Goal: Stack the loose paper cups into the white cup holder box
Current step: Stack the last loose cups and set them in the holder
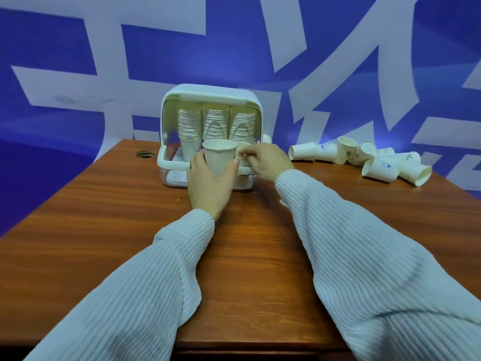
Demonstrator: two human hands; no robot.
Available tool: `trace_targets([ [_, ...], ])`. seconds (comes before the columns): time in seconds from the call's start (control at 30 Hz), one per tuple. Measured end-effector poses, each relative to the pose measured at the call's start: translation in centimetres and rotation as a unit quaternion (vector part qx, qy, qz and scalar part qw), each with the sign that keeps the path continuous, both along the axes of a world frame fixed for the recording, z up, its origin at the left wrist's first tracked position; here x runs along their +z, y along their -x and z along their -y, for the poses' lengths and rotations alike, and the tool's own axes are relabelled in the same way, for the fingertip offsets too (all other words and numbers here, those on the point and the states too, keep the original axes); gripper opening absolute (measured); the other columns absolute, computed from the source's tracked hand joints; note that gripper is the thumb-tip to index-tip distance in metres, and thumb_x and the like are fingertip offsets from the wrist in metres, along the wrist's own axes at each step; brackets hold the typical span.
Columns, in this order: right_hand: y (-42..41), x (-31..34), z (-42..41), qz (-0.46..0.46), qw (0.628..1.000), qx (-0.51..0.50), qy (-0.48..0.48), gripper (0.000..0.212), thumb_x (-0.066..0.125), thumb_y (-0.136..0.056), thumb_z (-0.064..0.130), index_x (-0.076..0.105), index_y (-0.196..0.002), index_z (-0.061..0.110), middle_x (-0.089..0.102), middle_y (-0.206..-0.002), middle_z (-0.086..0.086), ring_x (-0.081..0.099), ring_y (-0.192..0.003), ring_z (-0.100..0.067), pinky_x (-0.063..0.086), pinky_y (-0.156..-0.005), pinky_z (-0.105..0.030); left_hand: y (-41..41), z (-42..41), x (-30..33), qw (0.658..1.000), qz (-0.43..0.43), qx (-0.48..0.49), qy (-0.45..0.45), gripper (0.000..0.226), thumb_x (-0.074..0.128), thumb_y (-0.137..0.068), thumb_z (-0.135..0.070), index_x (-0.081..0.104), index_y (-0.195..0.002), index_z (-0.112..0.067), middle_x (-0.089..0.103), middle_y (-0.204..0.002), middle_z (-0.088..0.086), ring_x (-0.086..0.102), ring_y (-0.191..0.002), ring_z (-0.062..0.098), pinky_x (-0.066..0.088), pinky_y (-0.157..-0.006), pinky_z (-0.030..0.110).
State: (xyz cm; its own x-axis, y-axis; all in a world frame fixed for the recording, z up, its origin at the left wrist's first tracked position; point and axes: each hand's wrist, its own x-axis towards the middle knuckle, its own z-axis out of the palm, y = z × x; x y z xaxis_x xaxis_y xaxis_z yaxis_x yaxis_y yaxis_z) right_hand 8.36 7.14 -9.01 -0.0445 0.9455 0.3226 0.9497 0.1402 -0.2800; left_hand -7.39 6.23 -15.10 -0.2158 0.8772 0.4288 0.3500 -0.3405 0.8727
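The white cup holder box (208,93) stands open at the table's far middle, with three tall stacks of paper cups (216,122) inside. My left hand (208,188) grips an upright paper cup (220,157) just in front of the box. My right hand (268,161) pinches the rim of a second paper cup (243,149) right beside the first, partly hidden behind it. Several loose paper cups (374,161) lie on their sides in a heap at the far right of the table.
The brown wooden table (104,217) runs to a near edge at the bottom. A round cable hole (144,153) sits left of the box. A blue and white wall stands close behind the table.
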Motion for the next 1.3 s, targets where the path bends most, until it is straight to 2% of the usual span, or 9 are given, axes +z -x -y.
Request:
trace_targets([
  [0.13,-0.5,-1.9,-0.8,0.107,0.994,0.034,-0.001,0.049,0.045,-0.102,0.021,0.055,-0.146,0.04,0.049,-0.156,0.002,0.03,-0.151,-0.031,0.021,-0.124,-0.049,-0.2,-0.9,0.8,0.999,0.039,-0.018,0.003,0.073,0.074,-0.078,-0.062,0.049,-0.133,-0.02,0.062,-0.128,-0.002,0.058,-0.12,0.019,0.052,-0.101,0.047],
  [0.2,-0.5,-3.5,-0.5,0.041,0.997,0.023,-0.06,0.052,0.045,-0.104,0.027,0.041,-0.156,0.034,0.034,-0.166,0.002,0.018,-0.157,-0.028,0.016,-0.127,-0.05,-0.4,-1.4,1.5,0.998,0.05,-0.025,-0.008,0.072,0.078,-0.08,-0.053,0.045,-0.136,-0.021,0.061,-0.131,-0.002,0.058,-0.12,0.019,0.051,-0.102,0.046],
  [0.3,-0.7,-6.6,1.3,-0.203,0.967,-0.037,-0.149,0.057,0.05,-0.104,0.028,0.036,-0.159,0.032,0.038,-0.163,0.009,0.025,-0.154,-0.014,0.021,-0.126,-0.035,-0.9,-2.3,2.8,0.997,0.067,-0.034,-0.033,0.085,0.079,-0.082,-0.048,0.032,-0.149,-0.024,0.054,-0.143,0.001,0.056,-0.127,0.019,0.049,-0.107,0.043],
  [0.4,-1.8,-7.9,1.6,-0.297,0.938,-0.095,-0.149,0.06,0.053,-0.103,0.032,0.032,-0.16,0.034,0.042,-0.16,0.012,0.031,-0.149,-0.012,0.027,-0.121,-0.034,-1.4,-3.4,4.2,0.997,0.042,-0.042,-0.051,0.092,0.078,-0.087,-0.042,0.022,-0.158,-0.025,0.044,-0.155,0.0,0.049,-0.133,0.015,0.043,-0.107,0.029],
  [0.57,-2.7,-7.6,1.4,-0.366,0.912,-0.129,-0.13,0.062,0.053,-0.103,0.037,0.028,-0.159,0.041,0.05,-0.15,0.018,0.037,-0.141,-0.006,0.033,-0.112,-0.032,-2.0,-6.0,5.4,0.997,-0.022,-0.025,-0.071,0.079,0.078,-0.085,-0.045,0.037,-0.149,-0.023,0.058,-0.138,-0.001,0.056,-0.118,0.016,0.044,-0.092,0.028],
  [0.87,-2.2,-8.0,1.1,-0.391,0.908,-0.116,-0.094,0.062,0.053,-0.102,0.042,0.026,-0.158,0.044,0.055,-0.136,0.022,0.043,-0.135,-0.007,0.04,-0.113,-0.045,-3.0,-7.8,3.6,0.955,-0.294,-0.02,0.033,0.082,0.053,-0.083,-0.07,0.046,-0.144,-0.016,0.057,-0.141,0.008,0.053,-0.127,0.034,0.046,-0.104,0.053],
  [0.93,-2.1,-8.0,1.1,-0.395,0.906,-0.119,-0.09,0.061,0.054,-0.102,0.043,0.027,-0.157,0.044,0.055,-0.133,0.023,0.044,-0.133,-0.008,0.041,-0.112,-0.046,-3.2,-7.6,3.9,0.951,-0.303,-0.027,0.058,0.087,0.044,-0.083,-0.08,0.047,-0.143,-0.016,0.058,-0.14,0.007,0.057,-0.124,0.033,0.048,-0.101,0.053],
  [1.13,-2.3,-8.0,1.1,-0.404,0.901,-0.125,-0.094,0.06,0.054,-0.103,0.041,0.028,-0.157,0.039,0.058,-0.133,0.017,0.045,-0.13,-0.008,0.041,-0.109,-0.041,-2.7,-7.7,4.0,0.937,-0.341,-0.032,0.073,0.066,0.067,-0.082,-0.054,0.046,-0.13,-0.014,0.062,-0.128,0.01,0.061,-0.116,0.039,0.049,-0.091,0.049],
  [1.3,-2.8,-8.1,0.7,-0.429,0.885,-0.139,-0.114,0.056,0.054,-0.102,0.043,0.034,-0.154,0.037,0.061,-0.121,0.02,0.05,-0.125,-0.009,0.042,-0.111,-0.044,-2.7,-7.5,4.4,0.952,-0.295,-0.041,0.075,0.073,0.072,-0.075,-0.059,0.049,-0.128,-0.015,0.059,-0.11,0.003,0.06,-0.105,0.031,0.048,-0.085,0.041],
])
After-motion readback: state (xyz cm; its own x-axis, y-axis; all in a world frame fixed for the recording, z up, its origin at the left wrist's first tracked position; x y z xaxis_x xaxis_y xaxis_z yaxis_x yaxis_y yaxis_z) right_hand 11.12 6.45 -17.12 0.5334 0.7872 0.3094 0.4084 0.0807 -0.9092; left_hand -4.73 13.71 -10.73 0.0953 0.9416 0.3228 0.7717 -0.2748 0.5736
